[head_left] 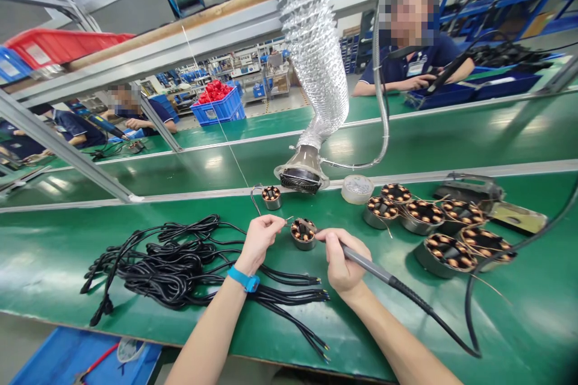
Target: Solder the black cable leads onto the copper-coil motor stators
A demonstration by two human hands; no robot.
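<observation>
A small motor stator [303,233] is set on the green bench [406,150], between the hands. A thin wire is pinched by the left hand [262,240] at its left edge. A soldering iron [374,267] is gripped pen-like by the right hand [344,261], tip slanted leftward onto the stator.

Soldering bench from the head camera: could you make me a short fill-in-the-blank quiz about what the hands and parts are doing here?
1. The right hand grips a soldering ____ whose tip reaches the round coil part.
2. The left hand wears a ____ wristband.
3. A bundle of ____ cables lies left of the hands on the green bench.
4. The silver duct hangs ____ the coil part.

Missing words: iron; blue; black; above
</observation>
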